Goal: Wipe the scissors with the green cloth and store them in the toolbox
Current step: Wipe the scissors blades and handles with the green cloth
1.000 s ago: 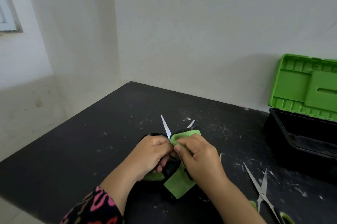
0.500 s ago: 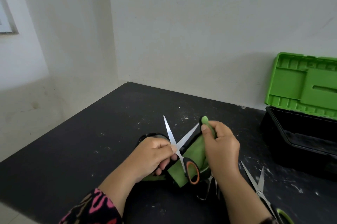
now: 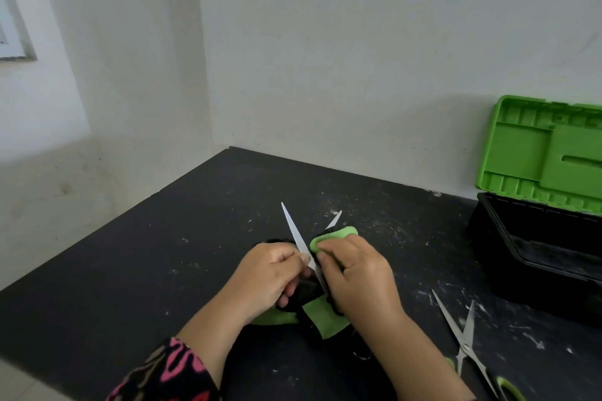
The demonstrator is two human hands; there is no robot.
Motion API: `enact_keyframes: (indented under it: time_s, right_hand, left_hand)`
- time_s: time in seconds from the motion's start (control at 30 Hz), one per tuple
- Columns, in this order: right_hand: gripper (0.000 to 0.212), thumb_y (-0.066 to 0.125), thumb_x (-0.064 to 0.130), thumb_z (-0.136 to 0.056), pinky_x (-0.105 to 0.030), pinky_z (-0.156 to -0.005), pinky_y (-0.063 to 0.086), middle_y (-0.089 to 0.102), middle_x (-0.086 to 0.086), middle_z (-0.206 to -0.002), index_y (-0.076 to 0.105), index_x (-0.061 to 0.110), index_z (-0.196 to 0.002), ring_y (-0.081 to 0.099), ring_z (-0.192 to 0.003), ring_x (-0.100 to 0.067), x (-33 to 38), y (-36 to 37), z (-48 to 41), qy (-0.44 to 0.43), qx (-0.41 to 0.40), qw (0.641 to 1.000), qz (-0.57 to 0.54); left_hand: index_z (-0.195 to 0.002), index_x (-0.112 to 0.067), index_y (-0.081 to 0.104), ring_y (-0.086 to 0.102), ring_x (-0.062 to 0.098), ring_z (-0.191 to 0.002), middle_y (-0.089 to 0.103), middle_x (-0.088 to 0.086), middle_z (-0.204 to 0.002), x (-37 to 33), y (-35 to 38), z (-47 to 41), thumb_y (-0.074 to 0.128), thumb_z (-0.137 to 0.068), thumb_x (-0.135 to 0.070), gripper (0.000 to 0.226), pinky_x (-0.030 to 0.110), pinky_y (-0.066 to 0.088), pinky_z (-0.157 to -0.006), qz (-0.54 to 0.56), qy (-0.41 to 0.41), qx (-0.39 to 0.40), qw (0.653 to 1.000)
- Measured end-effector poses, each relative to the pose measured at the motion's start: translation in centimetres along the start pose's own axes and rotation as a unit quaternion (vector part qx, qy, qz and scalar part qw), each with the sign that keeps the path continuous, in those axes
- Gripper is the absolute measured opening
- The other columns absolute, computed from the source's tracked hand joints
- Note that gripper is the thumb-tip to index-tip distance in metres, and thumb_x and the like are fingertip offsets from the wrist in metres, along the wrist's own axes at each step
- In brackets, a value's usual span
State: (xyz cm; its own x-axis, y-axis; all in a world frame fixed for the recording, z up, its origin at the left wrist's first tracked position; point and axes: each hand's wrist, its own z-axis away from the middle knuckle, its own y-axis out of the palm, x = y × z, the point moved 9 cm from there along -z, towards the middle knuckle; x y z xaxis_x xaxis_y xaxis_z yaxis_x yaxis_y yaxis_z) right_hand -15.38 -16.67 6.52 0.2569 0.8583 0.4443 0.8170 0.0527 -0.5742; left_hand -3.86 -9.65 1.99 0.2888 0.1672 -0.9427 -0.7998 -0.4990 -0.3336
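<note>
At a scuffed black table [image 3: 156,254] set into a pale corner, your left hand [image 3: 270,273] grips the handle end of a pair of scissors [image 3: 295,232]. Its fingers curl tight around the dark handles, which are mostly hidden under your palm. The blades stand spread in a V above the tabletop, both tips pointing away from you. Your right hand [image 3: 361,276] pinches the green cloth [image 3: 334,233] around the right-hand blade. Thumb and fingers close on the fold, so only that blade's tip shows beyond it, and the rest of the cloth hangs below both hands. To your right, the toolbox [image 3: 534,289] sits open against the wall, its green lid [image 3: 534,156] raised upright and its black tub well apart from the scissors you hold. A second pair of scissors [image 3: 465,347], green-handled, lies on the table between your right forearm and the toolbox, blades slightly parted. A pink-patterned sleeve [image 3: 169,371] covers your left forearm.
</note>
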Motion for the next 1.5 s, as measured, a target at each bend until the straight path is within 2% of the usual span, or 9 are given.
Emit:
enact_keyframes:
  time_s: [0.1, 0.27, 0.43, 0.57, 0.7, 0.87, 1.07, 1.3, 1.5]
  right_hand:
    - [0.026, 0.05, 0.032, -0.081, -0.008, -0.059, 0.039, 0.062, 0.008, -0.071, 0.073, 0.021, -0.08, 0.054, -0.066, -0.006, 1.2, 0.5, 0.2, -0.049, 0.029, 0.998, 0.005]
    - [0.021, 0.05, 0.026, -0.079, -0.015, -0.057, 0.044, 0.063, 0.01, -0.07, 0.07, 0.021, -0.073, 0.055, -0.064, -0.005, -0.1, -0.2, -0.1, 0.002, -0.006, 1.0, 0.03]
    - [0.019, 0.051, 0.026, -0.077, -0.018, -0.051, 0.043, 0.059, 0.008, -0.066, 0.063, 0.019, -0.064, 0.055, -0.06, -0.009, 0.6, 0.9, 0.5, -0.013, 0.041, 0.999, 0.024]
    - [0.013, 0.056, 0.017, -0.075, -0.026, -0.048, 0.047, 0.059, 0.005, -0.065, 0.06, 0.014, -0.063, 0.055, -0.059, -0.014, -0.6, 0.0, 0.1, 0.037, -0.007, 0.998, 0.041]
    - [0.02, 0.05, 0.026, -0.078, -0.022, -0.052, 0.046, 0.06, 0.008, -0.069, 0.064, 0.016, -0.067, 0.056, -0.064, -0.008, 0.2, 1.0, 0.6, 0.021, 0.038, 0.999, 0.005]
    - [0.008, 0.061, 0.011, -0.077, -0.015, -0.059, 0.044, 0.065, 0.009, -0.079, 0.066, 0.014, -0.072, 0.06, -0.072, -0.008, -0.9, -0.2, 0.1, 0.051, -0.005, 0.999, 0.002]
    - [0.008, 0.062, 0.018, -0.08, -0.012, -0.063, 0.043, 0.057, 0.018, -0.078, 0.068, 0.016, -0.075, 0.058, -0.076, -0.004, -0.1, 0.7, 0.5, 0.048, 0.048, 0.997, -0.026]
    - [0.012, 0.06, 0.015, -0.088, -0.006, -0.069, 0.04, 0.06, 0.021, -0.09, 0.067, 0.023, -0.083, 0.056, -0.086, 0.005, -3.5, -1.7, -0.4, 0.168, -0.015, 0.983, -0.073]
    - [0.012, 0.058, 0.021, -0.09, -0.007, -0.045, 0.036, 0.055, 0.009, -0.067, 0.064, 0.03, -0.084, 0.046, -0.051, 0.001, -6.3, -3.6, 0.6, 0.308, -0.088, 0.928, -0.192]
  left_hand:
    - [-0.064, -0.012, 0.065, 0.043, 0.012, -0.035, 0.049, -0.002, -0.042, 0.3, -0.3, -0.1, 0.053, -0.093, -0.016, 0.032, 0.021, 0.037, -0.043, 0.0, -0.007, -0.004, 1.0]
    - [-0.066, -0.012, 0.063, 0.042, 0.01, -0.035, 0.048, -0.006, -0.04, 0.0, 0.6, 0.2, 0.054, -0.094, -0.021, 0.031, 0.016, 0.035, -0.04, -0.025, -0.008, 0.017, 1.0]
    - [-0.062, -0.015, 0.061, 0.043, 0.011, -0.035, 0.049, -0.005, -0.042, 0.2, 0.4, 0.1, 0.052, -0.093, -0.018, 0.033, 0.017, 0.034, -0.04, -0.023, -0.011, 0.008, 1.0]
    - [-0.062, -0.016, 0.061, 0.045, 0.01, -0.036, 0.05, -0.006, -0.042, -0.2, 0.9, 0.4, 0.053, -0.094, -0.024, 0.034, 0.017, 0.037, -0.043, -0.046, -0.001, 0.027, 0.999]
    - [-0.058, -0.018, 0.058, 0.044, 0.012, -0.036, 0.049, -0.006, -0.041, 0.0, 0.5, 0.3, 0.054, -0.093, -0.021, 0.036, 0.017, 0.035, -0.041, -0.034, -0.004, 0.013, 0.999]
    - [-0.071, -0.006, 0.065, 0.046, 0.011, -0.038, 0.05, -0.006, -0.042, -0.1, 0.9, 0.3, 0.053, -0.094, -0.024, 0.031, 0.02, 0.039, -0.047, -0.045, 0.003, 0.031, 0.998]
    - [-0.065, -0.013, 0.062, 0.046, 0.011, -0.037, 0.05, -0.006, -0.042, -0.2, 0.4, 0.2, 0.053, -0.094, -0.024, 0.032, 0.019, 0.038, -0.044, -0.046, 0.008, 0.022, 0.999]
    - [-0.071, -0.015, 0.067, 0.05, 0.01, -0.043, 0.052, -0.006, -0.046, -0.3, 0.8, 0.7, 0.052, -0.094, -0.03, 0.031, 0.022, 0.045, -0.055, -0.064, 0.017, 0.068, 0.995]
    - [-0.073, -0.003, 0.066, 0.045, 0.014, -0.04, 0.05, 0.0, -0.045, -0.1, -0.1, 0.1, 0.051, -0.094, -0.021, 0.031, 0.025, 0.044, -0.052, 0.016, 0.002, 0.019, 1.0]
